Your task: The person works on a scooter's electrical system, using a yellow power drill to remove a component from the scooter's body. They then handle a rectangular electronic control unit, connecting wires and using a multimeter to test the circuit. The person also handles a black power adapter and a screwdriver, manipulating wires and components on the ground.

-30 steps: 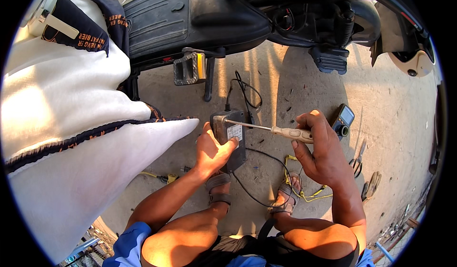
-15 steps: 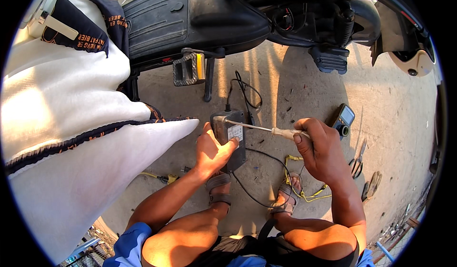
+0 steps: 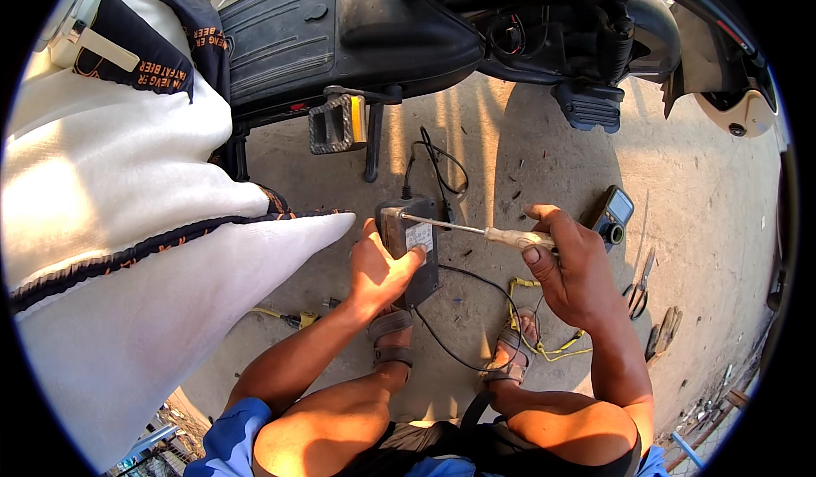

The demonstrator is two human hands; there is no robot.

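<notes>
My left hand (image 3: 380,269) grips a black box-shaped charger (image 3: 421,283) by its left side, thumb across the pale label on its face. Cords come out of both its ends. In my right hand (image 3: 571,260) is a screwdriver (image 3: 517,237) with a pale, worn handle and a long metal shaft. Its tip touches the charger near the upper left corner of the face; whether a screw sits there is too small to tell. The right thumb and fingers close round the handle's end, with the forefinger lifted off it.
An electric scooter (image 3: 357,43) stands along the far side, its pedal (image 3: 338,124) jutting toward me. White padded fabric (image 3: 127,307) covers the left. On the ground at right lie a multimeter (image 3: 614,213), scissors (image 3: 639,294), a glove (image 3: 665,332) and a yellow cord (image 3: 557,355).
My right hand has shifted its hold on the screwdriver handle, with the forefinger now raised and more of the handle showing. The charger and my left hand stay in place.
</notes>
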